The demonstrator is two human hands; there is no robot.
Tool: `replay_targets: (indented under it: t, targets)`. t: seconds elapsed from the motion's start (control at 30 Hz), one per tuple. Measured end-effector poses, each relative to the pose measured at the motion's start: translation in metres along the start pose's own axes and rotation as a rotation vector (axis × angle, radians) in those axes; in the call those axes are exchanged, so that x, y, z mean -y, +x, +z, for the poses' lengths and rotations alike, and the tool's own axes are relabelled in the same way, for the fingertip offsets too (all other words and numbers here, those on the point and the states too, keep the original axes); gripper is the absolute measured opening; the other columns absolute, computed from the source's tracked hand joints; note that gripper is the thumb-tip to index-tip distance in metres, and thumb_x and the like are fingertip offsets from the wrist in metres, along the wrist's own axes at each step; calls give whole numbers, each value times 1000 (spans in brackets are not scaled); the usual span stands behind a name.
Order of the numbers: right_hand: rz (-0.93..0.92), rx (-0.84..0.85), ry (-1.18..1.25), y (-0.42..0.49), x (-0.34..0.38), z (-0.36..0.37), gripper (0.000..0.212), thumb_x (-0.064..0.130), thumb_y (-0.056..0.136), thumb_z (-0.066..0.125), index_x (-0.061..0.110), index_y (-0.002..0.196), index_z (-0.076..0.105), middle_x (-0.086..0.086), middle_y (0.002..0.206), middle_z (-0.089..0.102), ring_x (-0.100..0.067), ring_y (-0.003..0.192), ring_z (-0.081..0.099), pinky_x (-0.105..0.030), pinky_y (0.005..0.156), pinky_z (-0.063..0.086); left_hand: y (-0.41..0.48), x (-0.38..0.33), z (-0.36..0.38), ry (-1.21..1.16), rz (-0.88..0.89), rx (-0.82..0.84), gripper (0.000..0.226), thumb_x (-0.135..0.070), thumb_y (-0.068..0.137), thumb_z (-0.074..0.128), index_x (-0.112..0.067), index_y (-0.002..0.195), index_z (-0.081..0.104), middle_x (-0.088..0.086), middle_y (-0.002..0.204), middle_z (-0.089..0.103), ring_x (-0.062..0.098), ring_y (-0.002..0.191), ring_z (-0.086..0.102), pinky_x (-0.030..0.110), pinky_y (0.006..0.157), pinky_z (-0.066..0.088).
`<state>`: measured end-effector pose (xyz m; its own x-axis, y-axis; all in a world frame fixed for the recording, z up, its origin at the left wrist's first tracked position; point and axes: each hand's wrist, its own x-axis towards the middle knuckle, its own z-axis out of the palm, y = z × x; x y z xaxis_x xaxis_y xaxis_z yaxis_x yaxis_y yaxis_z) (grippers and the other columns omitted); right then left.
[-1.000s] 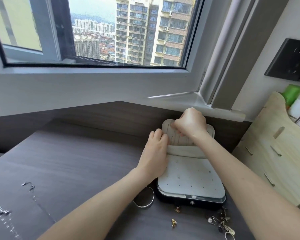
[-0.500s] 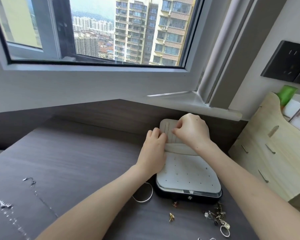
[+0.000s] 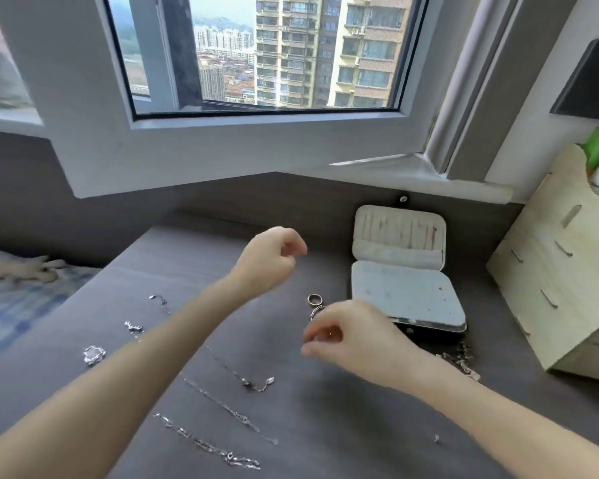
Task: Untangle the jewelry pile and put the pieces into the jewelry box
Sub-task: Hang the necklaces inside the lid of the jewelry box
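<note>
The jewelry box (image 3: 406,294) lies open at the back right of the dark table (image 3: 325,426), white tray flat and lid (image 3: 398,233) upright. A small tangled pile (image 3: 461,358) sits by its front right corner. My left hand (image 3: 270,261) hovers left of the box, fingers loosely curled, holding nothing. My right hand (image 3: 357,337) is low, in front of the box's left corner, blurred, thumb and fingers nearly pinched. A tiny gold glint shows between them; whether it is held is unclear. A ring (image 3: 314,299) lies just beyond that hand.
Three straightened chains (image 3: 243,376) (image 3: 229,409) (image 3: 206,445) lie on the table's near left. Small silver pieces (image 3: 93,354) (image 3: 133,327) lie further left, and a tiny one (image 3: 437,439) at the near right. A wooden organizer (image 3: 561,271) stands at the right edge. A bed (image 3: 14,295) is at left.
Both hands have come off the box lid. The left moved left and up; the right dropped toward the table in front of the box. The view swung left, showing more chains.
</note>
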<state>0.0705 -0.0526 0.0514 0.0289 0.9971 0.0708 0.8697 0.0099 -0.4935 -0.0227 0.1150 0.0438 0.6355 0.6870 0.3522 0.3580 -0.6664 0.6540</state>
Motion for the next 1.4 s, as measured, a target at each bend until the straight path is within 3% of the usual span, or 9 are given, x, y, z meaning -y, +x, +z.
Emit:
replay_targets:
  t: [0.17, 0.5, 0.67, 0.83, 0.93, 1.03, 1.2, 1.3, 1.4]
  targets:
    - [-354, -68, -220, -9, 10, 58, 19, 37, 77, 59, 26, 84, 74, 4, 71, 58, -19, 61, 54, -22, 50, 41, -53, 3, -44, -127, -135, 161, 16, -8, 70, 56, -22, 73, 65, -5, 73, 64, -4, 56, 52, 12, 55, 39]
    - [-338, -351, -368, 2, 26, 91, 28, 28, 80, 46, 21, 60, 65, 4, 62, 54, -19, 55, 48, -27, 45, 41, -112, 17, -64, -181, -211, 263, 28, 4, 80, 58, -21, 76, 68, -10, 71, 63, 2, 63, 50, 13, 59, 38]
    - [-42, -297, 61, 3, 40, 76, 15, 21, 84, 58, 19, 78, 72, 9, 72, 61, -4, 64, 45, -18, 63, 36, -123, 12, -67, -170, -171, 332, 25, 5, 80, 58, -14, 84, 73, -24, 59, 62, -4, 60, 50, 6, 58, 34]
    - [118, -180, 420, 4, 56, 42, 13, 16, 86, 63, 11, 82, 74, -1, 71, 65, -1, 56, 43, -16, 54, 33, -127, 9, -66, -334, -195, 340, 10, -7, 83, 66, -13, 86, 74, -13, 70, 66, -4, 68, 52, 6, 63, 36]
    - [141, -148, 468, 5, 63, 29, 14, 16, 86, 63, 11, 79, 74, -17, 81, 68, -8, 65, 47, -24, 57, 35, -127, 6, -66, -522, -235, 317, 17, -27, 71, 70, -14, 82, 73, 0, 80, 69, 3, 73, 57, 16, 70, 41]
    - [154, -138, 442, 7, 69, 18, 14, 16, 87, 62, 11, 81, 74, -12, 78, 69, -9, 65, 49, -21, 55, 35, -126, 3, -65, -579, -233, 257, 19, -36, 67, 70, -19, 75, 72, 1, 81, 68, 6, 77, 57, 23, 71, 37]
    - [144, -144, 480, 4, 79, 4, 13, 17, 88, 62, 11, 83, 72, -7, 76, 69, -3, 57, 50, -17, 53, 37, -121, -5, -57, -589, -203, 163, 12, -6, 80, 70, -13, 72, 64, -6, 67, 61, 2, 66, 53, 9, 58, 37]
    - [151, -161, 649, 1, 84, -9, 13, 14, 90, 61, 12, 82, 70, 8, 64, 62, 1, 52, 47, -12, 50, 34, -116, -1, -49, -469, -198, 92, 13, -4, 81, 67, -11, 71, 61, -7, 63, 59, 0, 59, 50, 13, 57, 37]
    - [134, -200, 845, -7, 86, -29, 9, 13, 86, 64, 12, 80, 70, 4, 65, 60, -9, 63, 46, -21, 57, 34, -110, 9, -43, -494, -282, 1, 9, -8, 80, 66, -9, 73, 60, 3, 71, 64, 8, 65, 56, 21, 64, 40]
